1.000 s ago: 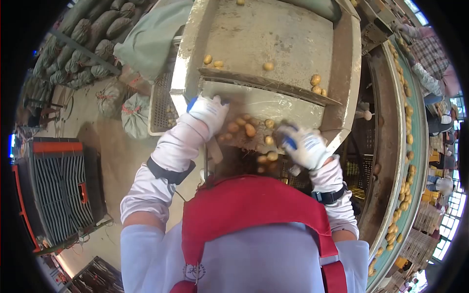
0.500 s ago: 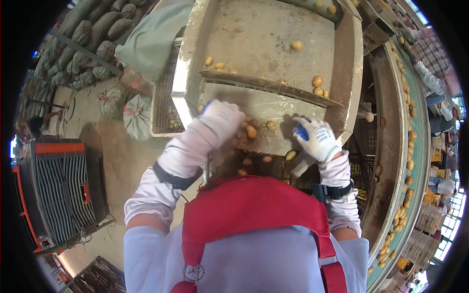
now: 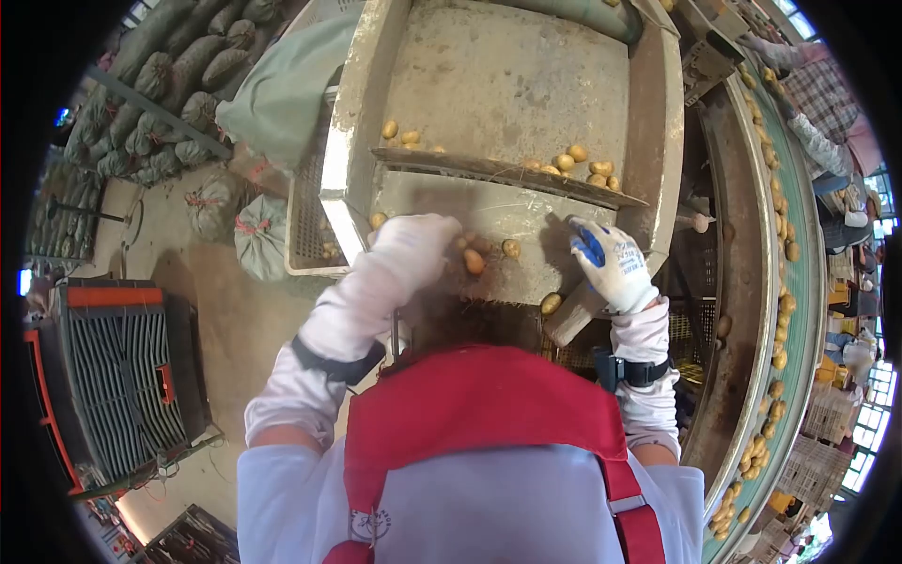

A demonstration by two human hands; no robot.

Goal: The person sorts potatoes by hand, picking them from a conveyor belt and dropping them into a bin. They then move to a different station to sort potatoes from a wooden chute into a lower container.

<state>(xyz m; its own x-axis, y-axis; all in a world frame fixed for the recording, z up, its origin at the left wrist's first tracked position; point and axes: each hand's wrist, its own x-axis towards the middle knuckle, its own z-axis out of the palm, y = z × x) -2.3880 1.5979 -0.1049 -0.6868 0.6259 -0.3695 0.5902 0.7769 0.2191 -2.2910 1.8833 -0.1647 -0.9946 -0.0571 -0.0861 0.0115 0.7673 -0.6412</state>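
Observation:
My left hand (image 3: 419,242), in a white glove, is over the left of the metal chute's lower lip (image 3: 470,193). It is smeared by motion and its fingers are hidden. Just right of it lie a reddish-brown potato (image 3: 474,262) and a few partly covered ones. A small yellow potato (image 3: 510,247) sits farther right. My right hand (image 3: 613,266), gloved in white with a blue palm, hovers at the lip's right side, fingers apart and nothing visible in them. Below it are a greenish potato (image 3: 551,303) and the end of a wooden board (image 3: 573,318).
A raised strip (image 3: 507,174) crosses the chute, with several potatoes (image 3: 577,152) behind it. At right a green conveyor belt (image 3: 799,320) carries potatoes past other people (image 3: 832,103). Left are a plastic crate (image 3: 305,211), tied sacks (image 3: 261,237) and an orange-and-grey machine (image 3: 122,367).
More potatoes have gathered behind the strip. Potatoes seen below the lip earlier are no longer visible. My left hand has shifted slightly left and down; my right hand stays at the right side.

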